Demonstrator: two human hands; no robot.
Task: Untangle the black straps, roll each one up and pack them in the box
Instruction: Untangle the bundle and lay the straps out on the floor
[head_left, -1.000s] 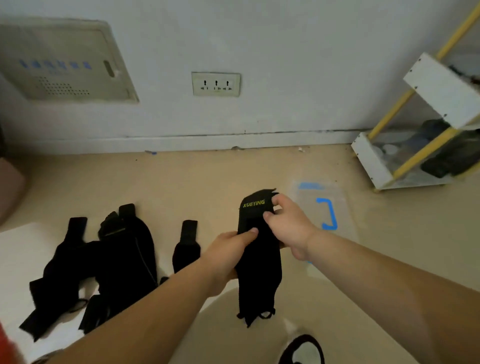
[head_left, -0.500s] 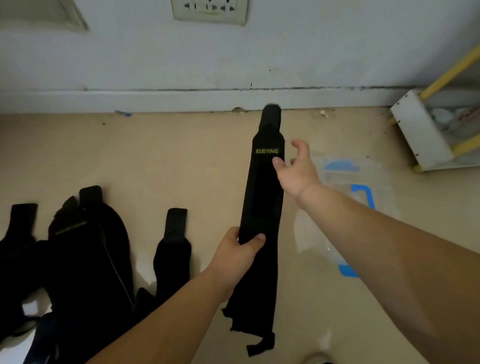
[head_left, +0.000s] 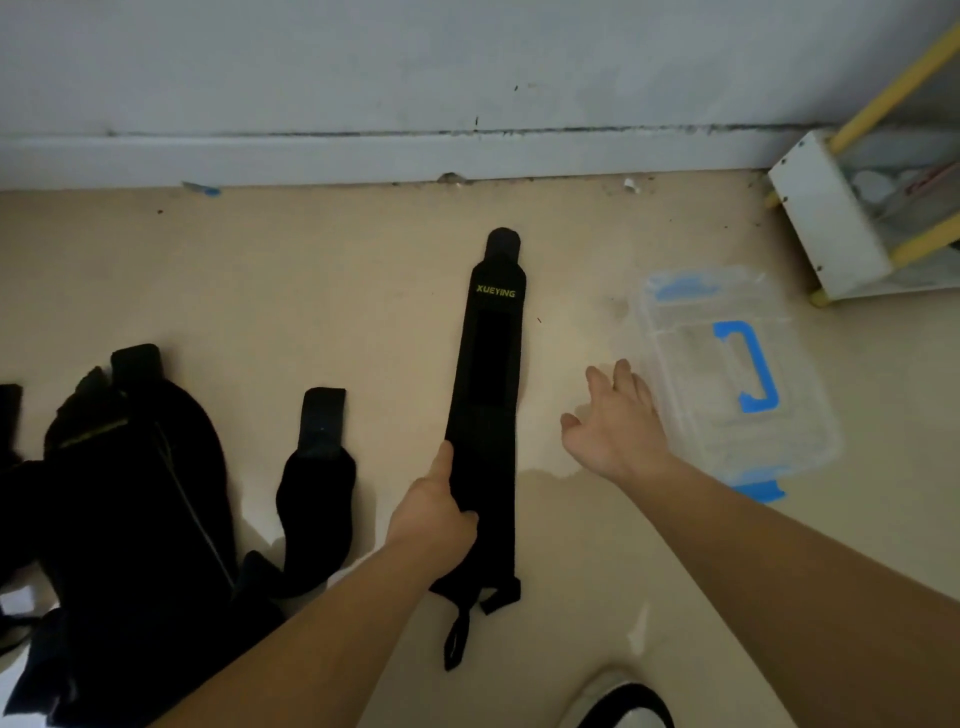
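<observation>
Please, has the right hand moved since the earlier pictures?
Yes: the right hand has left the strap, moving right, toward the box.

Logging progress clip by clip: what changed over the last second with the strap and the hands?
The strap, bunched in both hands a second ago, now lies stretched flat on the floor. The right hand let go and hovers open between strap and box. The left hand still grips the strap's left edge. The pile of other straps and the closed box stayed put.
</observation>
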